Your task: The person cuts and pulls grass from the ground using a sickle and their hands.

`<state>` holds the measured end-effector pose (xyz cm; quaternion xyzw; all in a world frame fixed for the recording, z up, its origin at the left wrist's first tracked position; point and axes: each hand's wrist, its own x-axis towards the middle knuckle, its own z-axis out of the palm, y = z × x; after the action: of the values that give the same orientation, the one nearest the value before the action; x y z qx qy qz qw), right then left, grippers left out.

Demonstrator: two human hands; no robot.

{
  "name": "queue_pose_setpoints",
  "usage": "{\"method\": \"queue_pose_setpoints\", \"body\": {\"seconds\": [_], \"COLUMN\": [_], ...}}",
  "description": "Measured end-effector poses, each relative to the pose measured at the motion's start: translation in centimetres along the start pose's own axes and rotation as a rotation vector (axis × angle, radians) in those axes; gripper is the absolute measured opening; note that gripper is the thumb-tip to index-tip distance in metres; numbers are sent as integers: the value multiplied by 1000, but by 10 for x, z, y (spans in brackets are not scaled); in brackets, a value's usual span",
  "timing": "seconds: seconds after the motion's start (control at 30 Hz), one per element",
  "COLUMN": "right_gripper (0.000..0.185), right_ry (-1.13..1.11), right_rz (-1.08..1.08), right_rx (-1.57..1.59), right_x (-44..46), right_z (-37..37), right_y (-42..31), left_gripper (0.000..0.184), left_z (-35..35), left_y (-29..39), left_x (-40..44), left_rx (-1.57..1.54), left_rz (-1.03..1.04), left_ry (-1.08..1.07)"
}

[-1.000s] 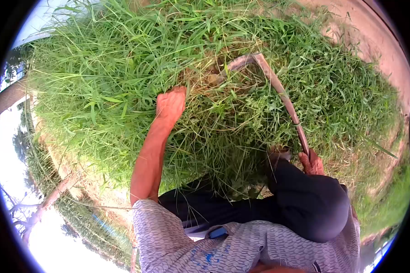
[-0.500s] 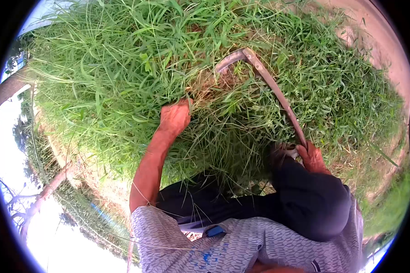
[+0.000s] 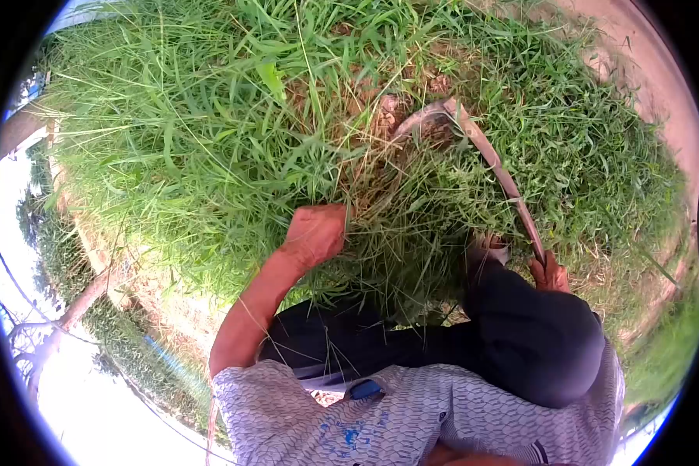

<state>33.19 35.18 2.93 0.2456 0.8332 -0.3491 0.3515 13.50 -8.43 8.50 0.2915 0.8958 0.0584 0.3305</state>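
Where the sickle (image 3: 495,161) slants from four o'clock up to one, I see the right hand (image 3: 550,273) wrapped round the lower end of its handle, the curved blade (image 3: 423,118) near bare soil (image 3: 387,105). Just off centre toward nine o'clock, the left hand (image 3: 317,233) is curled closed beside tall grass (image 3: 210,140); I cannot tell whether it clasps stems.

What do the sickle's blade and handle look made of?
Sickle blade: likely steel, dull-finished, given its thin grey curve. Sickle handle: probably wood, worn and matte, given its uneven brown surface; no grain is clear enough to confirm.
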Motion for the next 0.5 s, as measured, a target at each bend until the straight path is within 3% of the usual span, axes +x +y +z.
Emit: {"method": "queue_pose_setpoints", "body": {"seconds": [0.03,0.27,0.33,0.47,0.5], "right_gripper": [42,43,41,41,42], "right_ry": [12,58,-3,60,57], "right_rz": [-28,-173,-210,-319,-211], "right_rx": [-24,78,-136,-258,-220], "right_x": [0,48,61,35,20], "right_z": [-2,9,20,16,8], "right_y": [5,-81,-84,17,36], "left_gripper": [20,23,23,26,26], "left_z": [8,29,29,23,16], "left_y": [3,-5,-2,5,8], "left_x": [-2,-12,-17,-27,-26], "left_rx": [-66,-141,-139,-125,-126], "left_rz": [-12,-71,-78,-89,-89], "left_ry": [-175,-31,-39,-144,-138]}}
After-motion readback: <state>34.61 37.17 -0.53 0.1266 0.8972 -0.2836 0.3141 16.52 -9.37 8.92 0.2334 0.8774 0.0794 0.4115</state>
